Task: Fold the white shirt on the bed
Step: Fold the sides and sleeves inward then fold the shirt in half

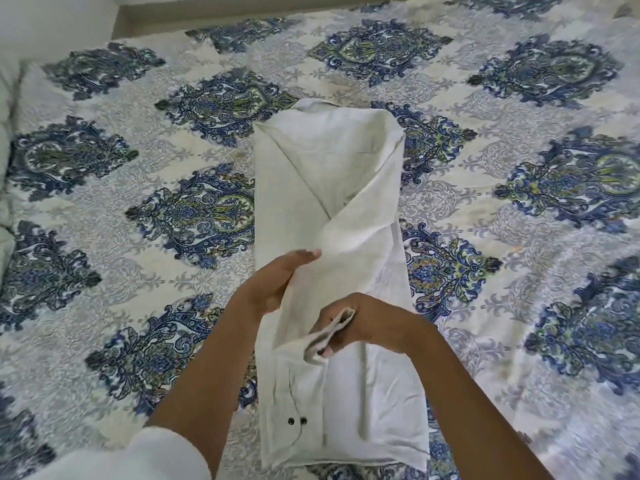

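The white shirt (329,174) lies lengthwise in the middle of the bed (104,202), folded into a long narrow strip with its collar end far from me. One sleeve crosses it diagonally, and a cuff with two dark buttons (297,420) lies near its lower left edge. My left hand (277,282) holds the left edge of the crossed sleeve, fingers stretched along the cloth. My right hand (360,323) pinches a small folded piece of the fabric above the shirt's middle.
The bedspread carries a blue, green and grey damask pattern and spreads wide on both sides of the shirt. A pale wall and ledge (242,8) run along the far edge. White pillows or bedding (7,140) sit at the left edge.
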